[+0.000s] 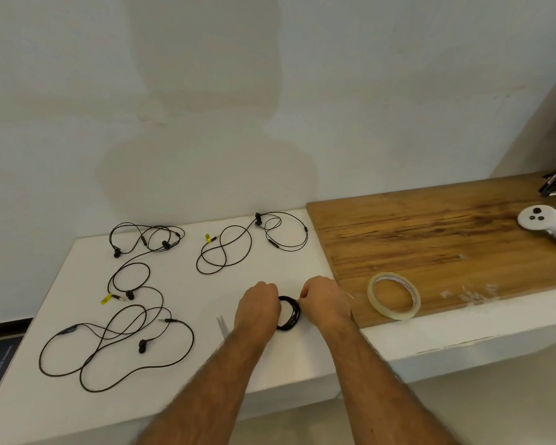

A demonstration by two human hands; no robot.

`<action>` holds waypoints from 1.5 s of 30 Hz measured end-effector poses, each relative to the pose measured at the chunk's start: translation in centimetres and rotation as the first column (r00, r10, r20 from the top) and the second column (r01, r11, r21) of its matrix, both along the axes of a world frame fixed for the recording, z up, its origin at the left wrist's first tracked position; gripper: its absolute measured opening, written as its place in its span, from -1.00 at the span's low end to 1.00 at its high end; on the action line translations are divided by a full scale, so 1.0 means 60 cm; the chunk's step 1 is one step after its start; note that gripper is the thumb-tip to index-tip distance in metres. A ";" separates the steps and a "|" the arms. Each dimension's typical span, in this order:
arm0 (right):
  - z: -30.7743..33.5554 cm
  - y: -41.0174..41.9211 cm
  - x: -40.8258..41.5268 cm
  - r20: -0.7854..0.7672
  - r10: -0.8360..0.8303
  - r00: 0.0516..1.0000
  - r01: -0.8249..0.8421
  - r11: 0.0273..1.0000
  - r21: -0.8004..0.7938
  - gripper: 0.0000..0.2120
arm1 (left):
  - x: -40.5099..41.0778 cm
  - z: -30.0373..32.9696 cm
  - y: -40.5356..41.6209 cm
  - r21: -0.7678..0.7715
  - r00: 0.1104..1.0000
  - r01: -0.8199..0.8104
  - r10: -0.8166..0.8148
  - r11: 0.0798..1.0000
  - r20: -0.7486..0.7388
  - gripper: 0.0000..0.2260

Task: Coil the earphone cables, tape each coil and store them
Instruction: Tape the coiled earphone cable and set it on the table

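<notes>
Both the left hand point(258, 305) and right hand point(323, 298) gripped the coiled earphone cable point(290, 313) over the white table point(180, 387), near the tape roll point(394, 295).

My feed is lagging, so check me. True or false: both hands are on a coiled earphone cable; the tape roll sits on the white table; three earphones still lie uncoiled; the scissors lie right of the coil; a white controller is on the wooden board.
1. Left hand and right hand both hold the coiled earphone cable: true.
2. False: the tape roll sits on the wooden board.
3. Three uncoiled earphones on the white table: true.
4. False: the scissors lie left of the coil.
5. White controller on the board: true.
</notes>
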State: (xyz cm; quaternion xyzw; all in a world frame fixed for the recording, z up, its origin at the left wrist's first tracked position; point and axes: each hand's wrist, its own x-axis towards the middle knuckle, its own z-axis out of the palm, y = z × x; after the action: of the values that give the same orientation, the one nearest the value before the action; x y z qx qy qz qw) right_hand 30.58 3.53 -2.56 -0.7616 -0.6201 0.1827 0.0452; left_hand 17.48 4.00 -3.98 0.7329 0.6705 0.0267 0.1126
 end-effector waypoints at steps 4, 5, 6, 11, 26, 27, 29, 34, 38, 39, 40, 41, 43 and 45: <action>-0.002 -0.002 -0.001 0.007 0.038 0.999 -0.038 0.999 0.001 -0.80 | -0.003 -0.014 -0.008 0.008 0.999 0.034 -0.034 0.999 0.009 -0.83; -0.003 -0.002 -0.001 0.003 0.053 0.999 -0.053 0.999 0.004 -0.79 | -0.005 -0.018 -0.012 0.017 0.999 0.047 -0.048 0.999 0.013 -0.83; -0.006 -0.002 -0.001 -0.002 0.067 0.998 -0.067 0.998 0.008 -0.79 | -0.007 -0.021 -0.015 0.029 0.998 0.059 -0.059 0.998 0.024 -0.83; -0.006 -0.004 0.005 -0.037 0.112 0.993 -0.111 0.994 0.016 -0.79 | -0.014 -0.022 -0.025 0.078 0.991 0.056 -0.065 0.995 0.117 -0.83; 0.009 -0.006 0.015 -0.530 0.093 0.843 -0.062 0.995 0.077 -0.76 | -0.007 0.014 -0.023 -0.034 0.758 -0.116 0.110 0.993 0.643 -0.87; 0.012 -0.007 0.017 -0.567 0.085 0.820 -0.058 0.996 0.066 -0.74 | -0.008 0.015 -0.023 -0.046 0.747 -0.105 0.109 0.993 0.656 -0.87; 0.017 -0.009 0.020 -0.687 0.017 0.727 -0.024 1.000 0.000 -0.72 | -0.010 0.019 -0.020 -0.074 0.729 -0.089 0.115 0.993 0.674 -0.87; 0.015 -0.006 0.024 -0.883 -0.124 0.452 0.004 0.991 -0.137 -0.80 | -0.015 0.028 -0.018 -0.128 0.675 -0.076 0.145 0.989 0.723 -0.87; 0.018 -0.009 0.021 -0.914 -0.182 0.363 -0.030 0.978 -0.206 -0.89 | -0.016 0.040 -0.020 -0.143 0.671 -0.049 0.139 0.988 0.728 -0.85; 0.019 -0.010 0.021 -0.912 -0.197 0.359 -0.040 0.973 -0.226 -0.90 | -0.017 0.045 -0.021 -0.142 0.674 -0.043 0.133 0.989 0.727 -0.86; 0.020 -0.011 0.021 -0.910 -0.216 0.355 -0.050 0.967 -0.249 -0.89 | -0.017 0.048 -0.021 -0.140 0.678 -0.035 0.126 0.990 0.724 -0.86; 0.022 -0.012 0.021 -0.908 -0.234 0.346 -0.058 0.961 -0.270 -0.87 | -0.019 0.051 -0.021 -0.140 0.688 -0.025 0.119 0.990 0.716 -0.87; 0.025 -0.013 0.023 -0.925 -0.261 0.276 -0.054 0.957 -0.286 -0.83 | -0.023 0.056 -0.021 -0.139 0.734 -0.005 0.098 0.990 0.672 -0.88; 0.028 -0.012 0.026 -0.946 -0.257 0.199 -0.038 0.962 -0.270 -0.82 | -0.025 0.061 -0.022 -0.128 0.784 0.013 0.070 0.992 0.617 -0.89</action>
State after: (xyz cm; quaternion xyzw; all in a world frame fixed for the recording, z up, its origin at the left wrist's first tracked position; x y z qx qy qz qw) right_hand 32.11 2.82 -0.86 -0.5177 -0.3703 0.6883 0.3480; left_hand 15.98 2.69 -0.32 0.6646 0.6075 0.2255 0.3720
